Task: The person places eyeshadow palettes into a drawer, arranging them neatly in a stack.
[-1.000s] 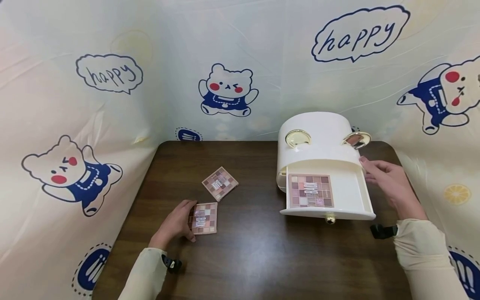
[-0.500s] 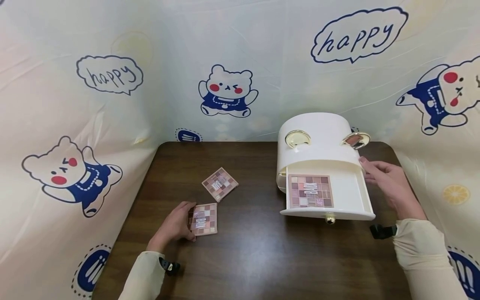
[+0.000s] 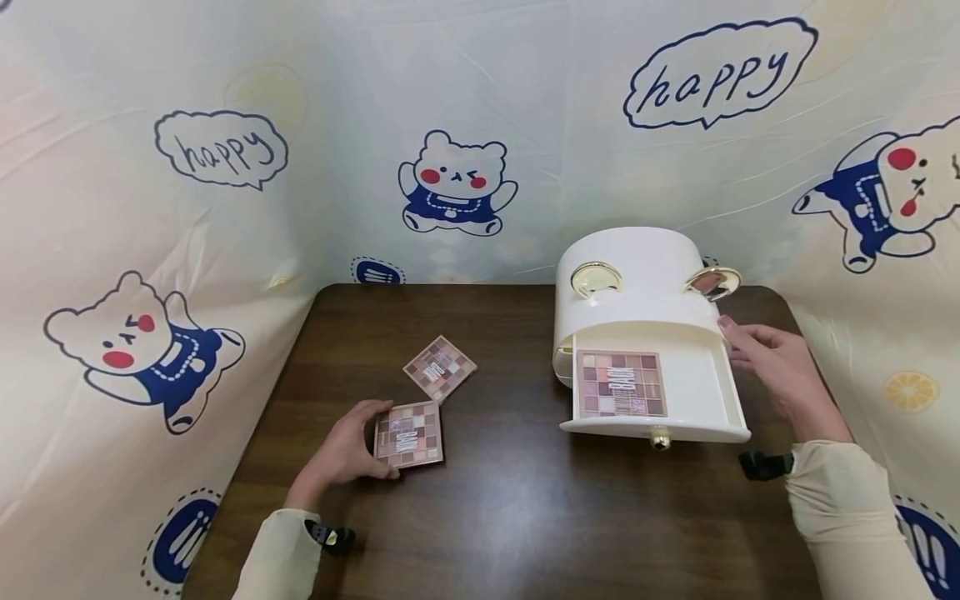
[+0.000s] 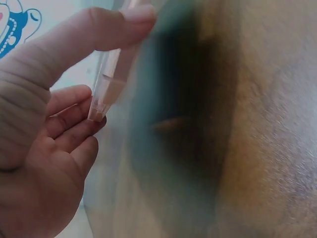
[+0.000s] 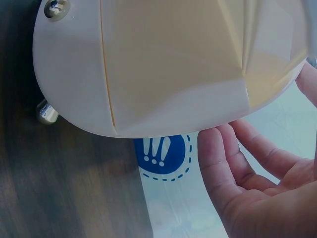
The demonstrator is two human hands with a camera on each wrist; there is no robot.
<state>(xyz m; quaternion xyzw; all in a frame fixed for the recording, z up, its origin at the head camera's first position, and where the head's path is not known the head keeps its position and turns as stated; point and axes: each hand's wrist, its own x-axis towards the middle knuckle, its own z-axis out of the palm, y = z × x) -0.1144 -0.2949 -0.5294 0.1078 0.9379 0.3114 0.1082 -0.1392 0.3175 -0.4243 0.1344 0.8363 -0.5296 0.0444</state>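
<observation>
My left hand (image 3: 347, 446) grips a square eyeshadow palette (image 3: 408, 435) by its edges, thumb on the near side and fingers on the far side. In the left wrist view the palette (image 4: 111, 84) shows edge-on between thumb and fingers, tilted over the table. A second eyeshadow palette (image 3: 440, 368) lies just behind it. At the right stands a white storage box (image 3: 637, 271) with its drawer (image 3: 693, 379) pulled out. A third, larger palette (image 3: 621, 383) lies in the drawer's left part. My right hand (image 3: 783, 367) touches the box's right side with its fingertips.
The box has two gold-rimmed round ears on top and a gold knob (image 3: 660, 439) on the drawer front. All stands on a dark brown wooden table (image 3: 517, 500). A printed cloth (image 3: 322, 150) hangs close behind and along both sides.
My left hand has tilted the palette up and shifted it slightly right, close to the palette behind. The right hand, box and drawer have stayed in place.
</observation>
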